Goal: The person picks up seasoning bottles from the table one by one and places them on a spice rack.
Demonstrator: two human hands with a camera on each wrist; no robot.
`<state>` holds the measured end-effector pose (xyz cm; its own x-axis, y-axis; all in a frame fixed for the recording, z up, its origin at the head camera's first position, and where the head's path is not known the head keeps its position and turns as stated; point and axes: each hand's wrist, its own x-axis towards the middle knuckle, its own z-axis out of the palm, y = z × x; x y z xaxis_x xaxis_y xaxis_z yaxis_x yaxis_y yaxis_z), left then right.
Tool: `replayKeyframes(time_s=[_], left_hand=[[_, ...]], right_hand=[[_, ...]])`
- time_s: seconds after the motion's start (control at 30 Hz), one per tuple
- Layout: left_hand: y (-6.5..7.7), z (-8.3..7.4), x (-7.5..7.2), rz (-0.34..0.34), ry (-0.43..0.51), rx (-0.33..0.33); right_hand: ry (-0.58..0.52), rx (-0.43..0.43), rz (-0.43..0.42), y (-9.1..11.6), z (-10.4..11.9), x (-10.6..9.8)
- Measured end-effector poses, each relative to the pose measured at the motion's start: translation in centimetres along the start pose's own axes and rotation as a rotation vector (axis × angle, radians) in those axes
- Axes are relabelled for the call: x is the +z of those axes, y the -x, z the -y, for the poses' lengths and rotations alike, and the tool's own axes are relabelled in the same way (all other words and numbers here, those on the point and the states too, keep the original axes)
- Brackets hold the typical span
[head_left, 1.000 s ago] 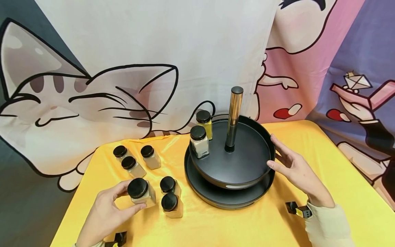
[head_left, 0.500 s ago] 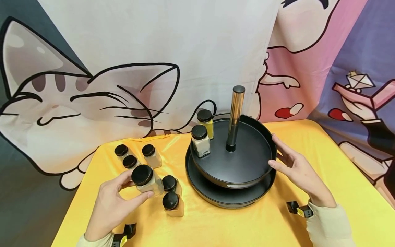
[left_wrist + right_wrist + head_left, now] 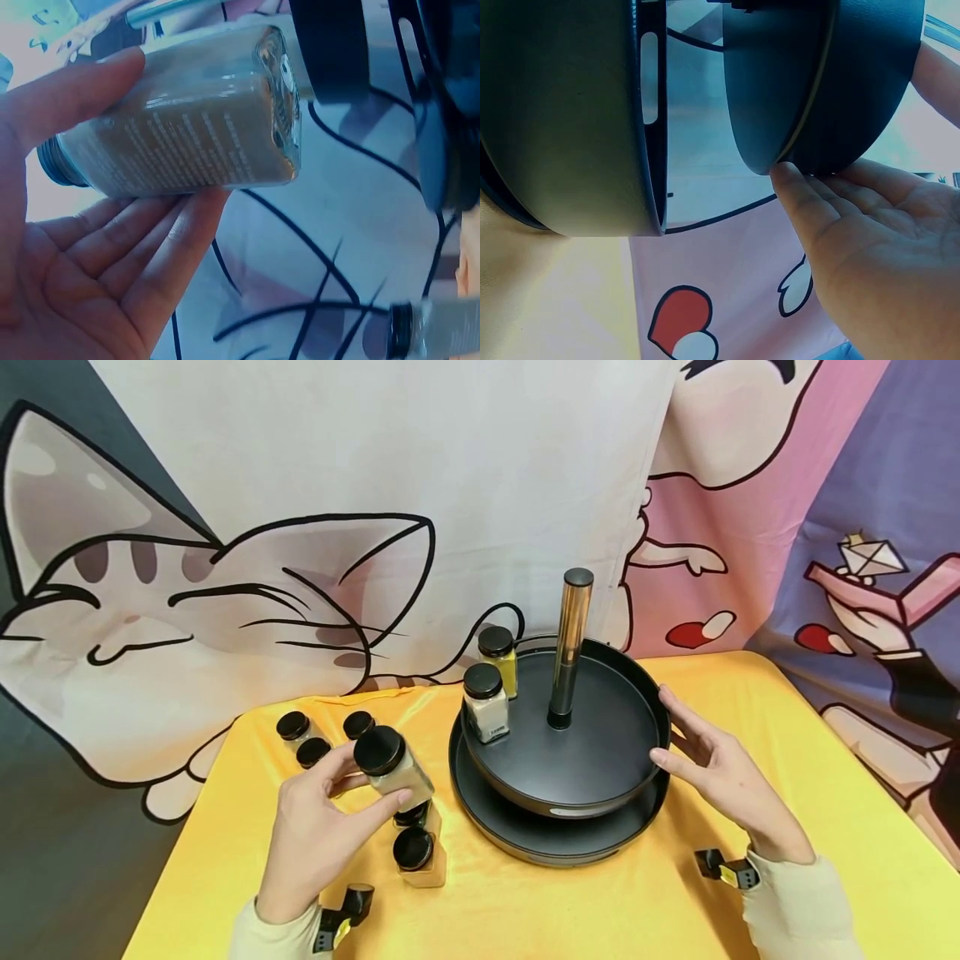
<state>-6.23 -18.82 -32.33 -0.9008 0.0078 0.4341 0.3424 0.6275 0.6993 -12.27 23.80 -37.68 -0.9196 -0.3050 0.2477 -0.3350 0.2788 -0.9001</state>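
Observation:
My left hand (image 3: 322,827) holds a square glass spice jar (image 3: 405,781) with a black lid, thumb on one side and fingers on the other. The jar is tilted above the table; the left wrist view shows pale brown contents in this jar (image 3: 187,127) and printed text. My right hand (image 3: 712,768) touches the outer right wall of the upper tray (image 3: 600,777) of a black two-tier rack, its fingers fairly straight. On that tray's left side stand a jar of whitish contents (image 3: 489,714) and a jar of yellow contents (image 3: 507,672).
The rack's lower tray (image 3: 525,843) lies under the upper one, and a post (image 3: 570,643) rises from the centre. Several black-lidded jars stand on the yellow cloth (image 3: 525,910), including a front jar (image 3: 420,860) beside the rack and a back-left jar (image 3: 294,727). A cartoon-printed curtain (image 3: 487,485) hangs behind.
My left hand has lifted the spice jar and carried it rightward toward the rack, so it now overlaps the other jars. The right hand stays at the upper tray's wall.

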Motion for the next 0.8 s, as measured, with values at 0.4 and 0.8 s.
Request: replayKeyframes(time_s=[0.4, 0.8], left_hand=[[-1.4, -2.2, 2.0, 0.013, 0.108, 0.038], [-2.7, -7.0, 3.4, 0.079, 0.244, 0.016]], right_hand=[[-0.002, 0.025, 0.001, 0.0, 0.1, 0.1], [0.004, 0.032, -0.002, 0.1, 0.0, 0.2]])
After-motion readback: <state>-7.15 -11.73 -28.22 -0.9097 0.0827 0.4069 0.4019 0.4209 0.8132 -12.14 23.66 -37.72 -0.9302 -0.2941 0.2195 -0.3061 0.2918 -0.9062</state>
